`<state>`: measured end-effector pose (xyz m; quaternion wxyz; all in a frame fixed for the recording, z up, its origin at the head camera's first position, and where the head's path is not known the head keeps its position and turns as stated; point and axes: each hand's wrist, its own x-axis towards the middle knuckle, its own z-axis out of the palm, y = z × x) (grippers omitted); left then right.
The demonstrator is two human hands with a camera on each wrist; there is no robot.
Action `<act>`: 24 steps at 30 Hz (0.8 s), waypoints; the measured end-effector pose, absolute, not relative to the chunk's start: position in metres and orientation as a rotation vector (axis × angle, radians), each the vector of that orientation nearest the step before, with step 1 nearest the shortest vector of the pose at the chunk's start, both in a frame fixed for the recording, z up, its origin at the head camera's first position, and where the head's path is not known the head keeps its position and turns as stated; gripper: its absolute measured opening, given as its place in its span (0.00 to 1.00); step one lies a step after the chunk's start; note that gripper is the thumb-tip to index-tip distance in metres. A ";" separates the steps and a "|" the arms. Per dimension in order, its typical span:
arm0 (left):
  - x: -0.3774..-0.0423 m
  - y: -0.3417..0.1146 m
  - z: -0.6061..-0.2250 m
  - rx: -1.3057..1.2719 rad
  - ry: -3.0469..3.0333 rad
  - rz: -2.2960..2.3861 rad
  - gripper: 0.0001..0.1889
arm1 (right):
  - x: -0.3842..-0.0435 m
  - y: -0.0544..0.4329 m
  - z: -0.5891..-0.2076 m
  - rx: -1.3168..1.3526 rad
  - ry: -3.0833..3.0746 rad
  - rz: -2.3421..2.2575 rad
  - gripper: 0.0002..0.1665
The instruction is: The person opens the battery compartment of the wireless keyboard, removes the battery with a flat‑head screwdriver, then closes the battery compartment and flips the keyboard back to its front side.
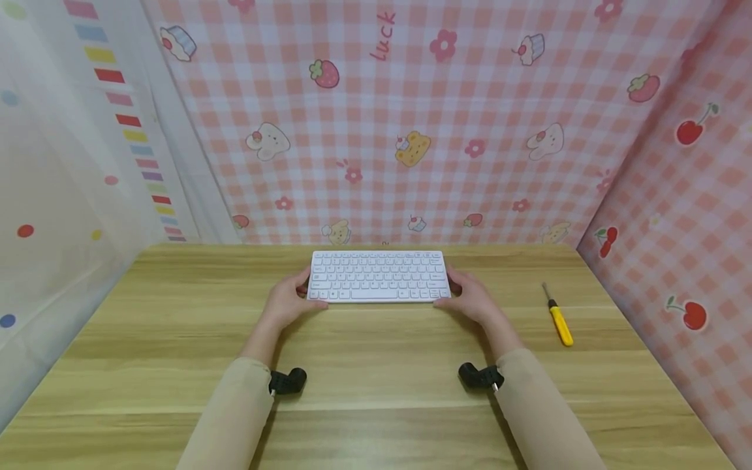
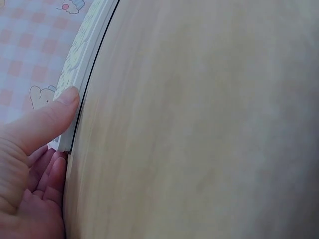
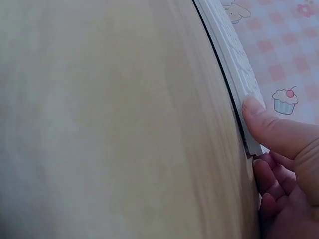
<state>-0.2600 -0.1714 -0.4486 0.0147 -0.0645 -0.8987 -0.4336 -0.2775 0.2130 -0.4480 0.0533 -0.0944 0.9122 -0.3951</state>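
Observation:
A white keyboard [image 1: 376, 277] lies near the back edge of the wooden table, its long side facing me. My left hand [image 1: 288, 300] grips its left end, the thumb along the front edge and the fingers curled at the side. At the opposite end my right hand [image 1: 470, 297] holds it the same way. In the left wrist view the left thumb [image 2: 47, 119] presses on the keyboard's front edge [image 2: 84, 74], with the fingertips low at its corner. The right wrist view shows the right thumb [image 3: 274, 127] against the front edge [image 3: 229, 64], other fingers curled below the corner.
A screwdriver [image 1: 561, 323] with a yellow handle lies on the table [image 1: 376, 418] to the right of my right hand. Pink checked cloth [image 1: 376, 189] hangs behind the table and along its right side. A pale dotted curtain [image 1: 64, 196] borders the left.

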 end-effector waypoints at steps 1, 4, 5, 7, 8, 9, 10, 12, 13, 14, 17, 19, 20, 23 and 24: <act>-0.260 -0.172 -0.449 -0.202 -2.796 -1.353 0.49 | -0.278 0.213 -0.448 -0.290 2.778 -1.195 0.54; -0.261 -0.172 -0.449 -0.201 -2.789 -1.370 0.48 | -0.280 0.213 -0.448 -0.295 2.789 -1.174 0.54; -0.261 -0.172 -0.448 -0.205 -2.786 -1.377 0.48 | -0.280 0.213 -0.448 -0.301 2.791 -1.169 0.54; -0.261 -0.173 -0.448 -0.197 -2.781 -1.409 0.48 | -0.280 0.214 -0.448 -0.315 2.792 -1.172 0.53; -0.262 -0.174 -0.448 -0.193 -2.778 -1.422 0.48 | -0.279 0.214 -0.448 -0.319 2.786 -1.185 0.53; -0.262 -0.174 -0.448 -0.192 -2.777 -1.434 0.47 | -0.279 0.215 -0.449 -0.332 2.783 -1.195 0.53; -0.262 -0.175 -0.449 -0.197 -2.776 -1.444 0.47 | -0.278 0.215 -0.449 -0.346 2.781 -1.204 0.53; -0.261 -0.177 -0.449 -0.205 -2.768 -1.477 0.46 | -0.276 0.217 -0.449 -0.369 2.778 -1.223 0.52; -0.260 -0.178 -0.450 -0.221 -2.763 -1.484 0.46 | -0.275 0.217 -0.449 -0.381 2.775 -1.230 0.52; -0.260 -0.179 -0.450 -0.236 -2.759 -1.498 0.45 | -0.274 0.218 -0.449 -0.393 2.773 -1.235 0.51; -0.258 -0.182 -0.450 -0.279 -2.754 -1.561 0.44 | -0.270 0.221 -0.448 -0.443 2.772 -1.247 0.50; -0.255 -0.184 -0.449 -0.300 -2.758 -1.596 0.44 | -0.268 0.223 -0.448 -0.499 2.750 -1.273 0.49; -0.254 -0.186 -0.448 -0.307 -2.763 -1.612 0.43 | -0.267 0.224 -0.448 -0.530 2.739 -1.283 0.49; -0.248 -0.190 -0.447 -0.346 -2.764 -1.657 0.41 | -0.263 0.227 -0.447 -0.607 2.692 -1.289 0.46; -0.247 -0.191 -0.447 -0.359 -2.764 -1.666 0.41 | -0.261 0.228 -0.446 -0.617 2.678 -1.285 0.46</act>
